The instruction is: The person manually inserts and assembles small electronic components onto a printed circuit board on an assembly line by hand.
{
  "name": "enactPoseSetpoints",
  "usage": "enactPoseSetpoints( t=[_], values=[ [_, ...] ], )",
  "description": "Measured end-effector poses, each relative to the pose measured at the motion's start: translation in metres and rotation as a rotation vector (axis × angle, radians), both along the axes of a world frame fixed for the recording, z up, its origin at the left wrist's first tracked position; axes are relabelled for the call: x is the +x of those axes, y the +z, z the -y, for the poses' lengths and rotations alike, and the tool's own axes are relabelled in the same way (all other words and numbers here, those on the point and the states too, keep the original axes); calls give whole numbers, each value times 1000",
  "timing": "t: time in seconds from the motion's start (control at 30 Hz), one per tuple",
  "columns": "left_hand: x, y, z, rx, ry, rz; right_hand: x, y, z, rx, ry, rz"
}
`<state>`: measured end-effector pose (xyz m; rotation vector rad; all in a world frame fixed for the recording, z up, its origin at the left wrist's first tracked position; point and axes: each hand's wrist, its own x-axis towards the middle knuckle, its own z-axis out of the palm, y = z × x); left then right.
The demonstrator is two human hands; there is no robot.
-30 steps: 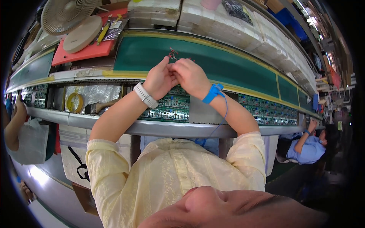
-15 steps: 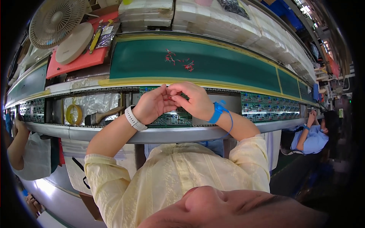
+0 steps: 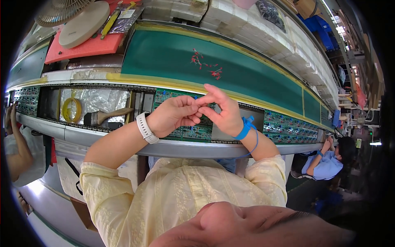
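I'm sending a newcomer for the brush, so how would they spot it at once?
Find the long green work surface. Near its left end, on the near side, clear plastic lies in a metal-edged channel. There, right of the yellow ring, is the brush, set apart by its wooden handle and flat, dark head.

Long green-topped table (image 3: 255,78), edged w/ yellow tape (image 3: 131,78), has small red parts (image 3: 216,74) w/ thin pale leads lying loose approx. mid-surface, in two clumps w/ a few btwn. Along its near side runs a metal-railed track (image 3: 185,152), green circuit boards (image 3: 288,127) set in it at ctr & R; toward L it has a clear plastic sheet (image 3: 103,99) w/ a yellow ring-shaped roll (image 3: 78,113) & a wood-handled brush (image 3: 119,112). L of the green top, a red foam slab (image 3: 88,52) carries a round cream base (image 3: 84,26).
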<state>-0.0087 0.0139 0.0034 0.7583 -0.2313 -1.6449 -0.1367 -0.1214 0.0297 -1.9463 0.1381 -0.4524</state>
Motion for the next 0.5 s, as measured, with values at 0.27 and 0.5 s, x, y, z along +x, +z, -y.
enactPoseSetpoints(
  t=[0.27,0.5],
  values=[
    [-2,-1,0,44,12,139,3,9,19,-155,117,-74],
    [0,1,0,29,19,184,12,17,23,-146,191,-215]
  ],
)
